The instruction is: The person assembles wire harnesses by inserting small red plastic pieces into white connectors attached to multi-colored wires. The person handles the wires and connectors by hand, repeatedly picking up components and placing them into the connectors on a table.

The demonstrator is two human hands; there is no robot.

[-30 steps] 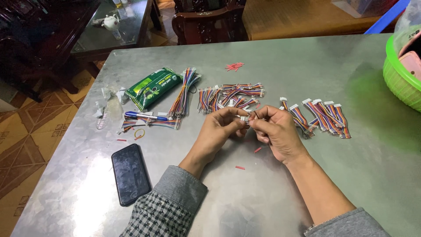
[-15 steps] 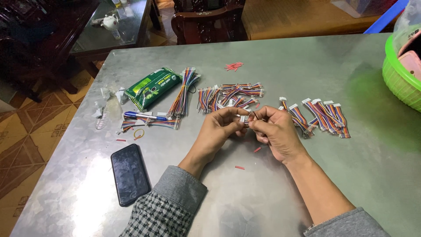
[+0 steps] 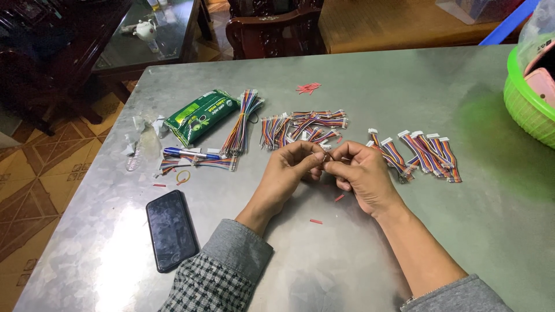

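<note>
Looking down from the head camera, the left hand [image 3: 287, 171] and the right hand [image 3: 361, 173] meet over the middle of the metal table [image 3: 404, 92], fingertips pressed together on a small cable piece [image 3: 325, 156] pinched between them; it is so tiny and so covered by the fingers that its shape is hard to make out (only a pale speck shows). Just behind the hands lies a loose pile of coloured cables [image 3: 304, 125], and to the right of the right hand a row of cables with white plugs [image 3: 417, 152], the nearest ones partly hidden by the knuckles. To the left sit a tied cable bundle [image 3: 241, 123], a green packet [image 3: 199, 115], a blue pen [image 3: 191, 153] lying on more wires, and a rubber band [image 3: 183, 176]. A dark phone [image 3: 170, 229] lies face up near the left sleeve. Red wire scraps [image 3: 308, 88] dot the table, some beside the right hand. At the right edge a green basket [image 3: 523, 107] is cut off by the frame, its contents unclear. Both forearms run out of the bottom edge
</note>
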